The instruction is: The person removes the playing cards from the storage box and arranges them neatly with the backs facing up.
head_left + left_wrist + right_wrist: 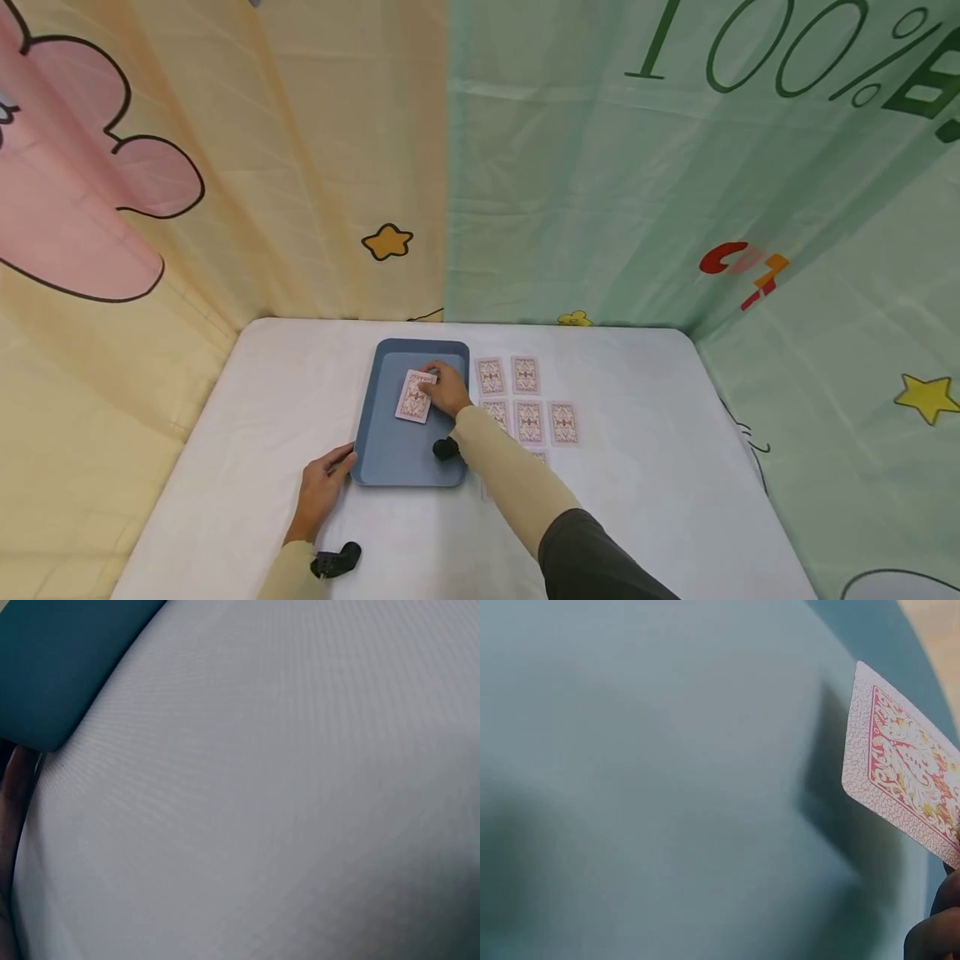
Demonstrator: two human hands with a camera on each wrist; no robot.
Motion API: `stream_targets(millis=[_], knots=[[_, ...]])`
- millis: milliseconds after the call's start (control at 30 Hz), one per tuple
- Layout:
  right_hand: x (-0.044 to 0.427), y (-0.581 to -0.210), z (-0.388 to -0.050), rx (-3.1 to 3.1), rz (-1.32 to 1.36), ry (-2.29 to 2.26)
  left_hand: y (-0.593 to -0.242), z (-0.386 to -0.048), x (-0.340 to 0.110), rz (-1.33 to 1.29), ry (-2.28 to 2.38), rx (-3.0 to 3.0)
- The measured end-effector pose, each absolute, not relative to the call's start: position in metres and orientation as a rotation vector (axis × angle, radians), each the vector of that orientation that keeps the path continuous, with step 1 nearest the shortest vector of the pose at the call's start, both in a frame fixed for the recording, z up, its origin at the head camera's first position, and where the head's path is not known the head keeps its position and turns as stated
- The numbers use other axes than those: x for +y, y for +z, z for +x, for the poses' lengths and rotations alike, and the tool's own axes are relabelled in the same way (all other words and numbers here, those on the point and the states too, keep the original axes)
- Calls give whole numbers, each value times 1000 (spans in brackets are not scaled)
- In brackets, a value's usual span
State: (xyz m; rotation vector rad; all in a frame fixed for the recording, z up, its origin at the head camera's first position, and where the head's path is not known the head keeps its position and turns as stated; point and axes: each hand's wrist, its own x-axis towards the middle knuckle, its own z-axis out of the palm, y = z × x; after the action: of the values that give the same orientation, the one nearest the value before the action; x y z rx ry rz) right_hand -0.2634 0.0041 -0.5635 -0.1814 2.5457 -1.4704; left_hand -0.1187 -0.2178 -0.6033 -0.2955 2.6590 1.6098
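Note:
A playing card (pixel 415 397), its red patterned back showing, is pinched in my right hand (pixel 448 390) over the blue-grey tray (pixel 408 467). In the right wrist view the card (pixel 907 761) is tilted above the tray floor, casting a shadow, with fingertips (pixel 937 930) at its edge. My left hand (pixel 322 492) holds the tray's near left rim between thumb and fingers. The left wrist view shows a finger (pixel 16 784) against the tray's corner (pixel 52 697); the rest of that hand is out of that view.
Right of the tray, several face-down cards lie in rows, including one (pixel 526 375) at the back and one (pixel 564 423) at the right. My right forearm covers some nearer cards. White cloth (pixel 645 467) covers the table; printed curtains (pixel 555 192) stand behind it.

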Motion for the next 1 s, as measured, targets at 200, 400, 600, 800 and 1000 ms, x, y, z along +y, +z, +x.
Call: stream_targets(millis=[200, 400, 600, 800, 1000], knots=[[18, -552, -257, 2476, -155, -1511, -600, -117, -219, -302, 1618, 2635], [46, -545, -247, 2475, -220, -1557, -599, -117, -219, -303, 1624, 2622], [71, -544, -238, 2473, -222, -1573, -599, -120, -218, -293, 1594, 2640], [95, -534, -226, 2425, -272, -1598, -600, -121, -218, -306, 1595, 2631], [124, -542, -221, 2388, -284, -1646, -600, -121, -219, -315, 1596, 2614]])
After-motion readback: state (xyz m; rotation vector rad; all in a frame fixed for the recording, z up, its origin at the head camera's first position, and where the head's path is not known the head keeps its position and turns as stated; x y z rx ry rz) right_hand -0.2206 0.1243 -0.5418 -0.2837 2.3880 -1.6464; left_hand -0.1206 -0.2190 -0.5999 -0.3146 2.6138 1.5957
